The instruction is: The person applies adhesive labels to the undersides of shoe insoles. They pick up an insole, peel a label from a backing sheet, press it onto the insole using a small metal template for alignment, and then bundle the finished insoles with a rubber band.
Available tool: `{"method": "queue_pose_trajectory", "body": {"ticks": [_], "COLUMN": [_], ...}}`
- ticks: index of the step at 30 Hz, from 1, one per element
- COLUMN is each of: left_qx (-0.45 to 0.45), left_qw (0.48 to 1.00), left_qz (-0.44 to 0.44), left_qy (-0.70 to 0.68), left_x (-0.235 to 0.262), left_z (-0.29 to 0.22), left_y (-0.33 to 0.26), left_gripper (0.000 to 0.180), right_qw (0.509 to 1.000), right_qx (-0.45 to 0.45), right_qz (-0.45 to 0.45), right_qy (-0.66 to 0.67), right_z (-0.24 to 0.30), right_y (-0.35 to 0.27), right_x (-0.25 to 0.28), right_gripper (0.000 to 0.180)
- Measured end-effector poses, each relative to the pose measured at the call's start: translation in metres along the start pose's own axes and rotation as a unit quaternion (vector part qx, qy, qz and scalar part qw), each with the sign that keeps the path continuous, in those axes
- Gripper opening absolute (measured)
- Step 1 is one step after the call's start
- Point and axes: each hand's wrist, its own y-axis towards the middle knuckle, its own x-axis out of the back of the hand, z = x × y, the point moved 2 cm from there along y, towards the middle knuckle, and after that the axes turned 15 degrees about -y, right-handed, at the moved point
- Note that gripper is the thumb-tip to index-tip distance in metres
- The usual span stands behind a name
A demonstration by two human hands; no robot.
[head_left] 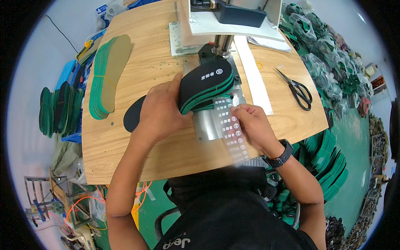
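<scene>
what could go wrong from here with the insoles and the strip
The stack of insoles in the left hand looks uneven at the edges, so layers could slide apart if the grip loosens.

The thin clear strip pinched in the right hand trails to the table's near edge, so it might crease or snag.

Both hands are close to the press; fingers could get pinched if it came down.

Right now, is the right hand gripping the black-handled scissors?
No, the right hand pinches a clear label strip; the scissors lie on the table.
</scene>
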Motion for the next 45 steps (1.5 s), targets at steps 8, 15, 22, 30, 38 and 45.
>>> {"method": "queue_pose_trajectory", "body": {"ticks": [8, 15, 22, 30, 38, 45], "left_qx": [0.036, 0.017, 0.051, 0.063, 0.022, 0.017], "left_qw": [0.987, 0.936, 0.92, 0.944, 0.978, 1.0], "left_qz": [-0.055, -0.175, -0.194, -0.166, -0.093, 0.001], "left_qy": [-0.144, -0.305, -0.336, -0.277, -0.186, 0.004], "left_x": [0.015, 0.03, 0.03, 0.028, 0.014, 0.001], "left_z": [0.0, 0.012, 0.024, 0.019, 0.013, 0.008], "left_y": [-0.005, -0.01, -0.013, -0.011, -0.007, 0.002], "left_gripper": [0.061, 0.023, 0.023, 0.023, 0.063, 0.081], "right_qw": [0.987, 1.0, 0.996, 0.996, 0.996, 0.998], "right_qx": [0.01, -0.001, -0.051, -0.051, -0.072, -0.036], "right_qz": [-0.081, 0.021, 0.026, 0.012, -0.018, 0.003], "right_qy": [0.138, -0.018, -0.064, -0.07, -0.042, -0.056], "right_z": [-0.007, 0.001, -0.003, -0.003, 0.003, 0.009], "right_y": [-0.018, 0.009, 0.017, 0.017, 0.009, 0.002], "right_x": [0.024, 0.005, 0.003, 0.002, -0.003, 0.002], "right_gripper": [0.018, 0.02, 0.022, 0.025, 0.028, 0.024]}}
